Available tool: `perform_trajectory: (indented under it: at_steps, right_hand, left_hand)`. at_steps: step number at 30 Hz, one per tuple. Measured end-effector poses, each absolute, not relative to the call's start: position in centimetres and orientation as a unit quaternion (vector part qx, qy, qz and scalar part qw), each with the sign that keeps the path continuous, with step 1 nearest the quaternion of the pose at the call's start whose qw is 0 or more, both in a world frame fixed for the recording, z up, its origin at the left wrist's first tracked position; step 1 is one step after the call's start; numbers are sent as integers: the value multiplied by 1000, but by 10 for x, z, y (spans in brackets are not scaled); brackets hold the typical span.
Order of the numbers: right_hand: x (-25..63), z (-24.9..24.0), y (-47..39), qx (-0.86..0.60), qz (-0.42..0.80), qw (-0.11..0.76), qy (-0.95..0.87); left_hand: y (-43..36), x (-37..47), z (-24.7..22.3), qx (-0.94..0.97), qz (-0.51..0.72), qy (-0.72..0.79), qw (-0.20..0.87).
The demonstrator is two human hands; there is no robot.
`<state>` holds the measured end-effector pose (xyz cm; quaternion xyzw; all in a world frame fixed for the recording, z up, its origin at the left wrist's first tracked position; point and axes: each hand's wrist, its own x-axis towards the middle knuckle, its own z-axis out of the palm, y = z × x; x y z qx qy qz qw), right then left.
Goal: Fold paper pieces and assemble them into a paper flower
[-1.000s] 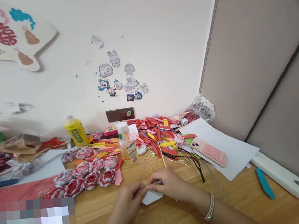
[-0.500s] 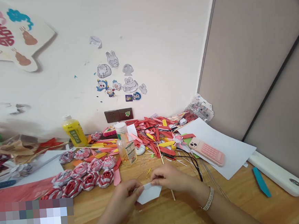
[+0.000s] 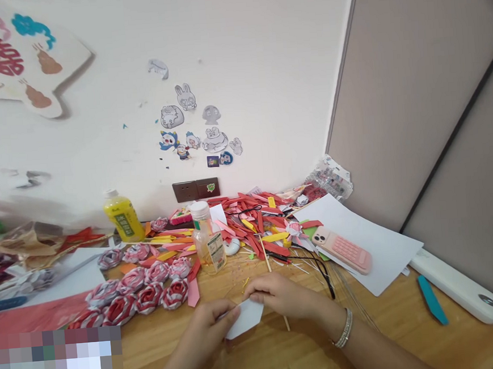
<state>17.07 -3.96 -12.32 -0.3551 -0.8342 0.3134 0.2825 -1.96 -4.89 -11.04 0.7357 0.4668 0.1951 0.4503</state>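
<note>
A small white piece of paper (image 3: 245, 319) with angled corners is held above the wooden table. My left hand (image 3: 215, 323) pinches its left edge between thumb and fingers. At the upper right edge, my right hand (image 3: 276, 296) grips the same paper, its fingers curled behind it. A thin wooden stick (image 3: 265, 254) lies on the table, partly hidden behind my right hand. Beyond my hands stands a clear bottle with a white cap (image 3: 208, 238). To the left of it, several red, pink and white folded roses (image 3: 148, 296) sit in rows.
Red, pink and yellow paper strips (image 3: 248, 207) are heaped against the wall. A yellow bottle (image 3: 123, 217) stands at the back left. On the right, a pink phone (image 3: 341, 250) rests on white paper (image 3: 379, 273), near a long white device (image 3: 463, 287) and a teal strip (image 3: 432, 300).
The paper has tilted, its right side now higher. My right hand has shifted slightly left and up along the edge; my left hand keeps its pinch.
</note>
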Motion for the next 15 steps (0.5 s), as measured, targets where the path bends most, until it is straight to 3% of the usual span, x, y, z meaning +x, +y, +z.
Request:
perform_trajectory:
  at_steps: [6, 9, 12, 15]
  right_hand:
    - [170, -125, -45, -386, 332, 273, -816]
    - [168, -127, -46, -388, 345, 285, -806]
    - [166, -127, -43, -386, 362, 343, -776]
    - [168, -127, -38, -400, 368, 431, -720]
  left_hand:
    - [-49, -17, -112, 737, 187, 476, 441]
    - [-48, -18, -117, 769, 178, 476, 387]
    - [-48, -18, -120, 793, 190, 468, 342]
    - [-46, -18, -122, 749, 249, 489, 372]
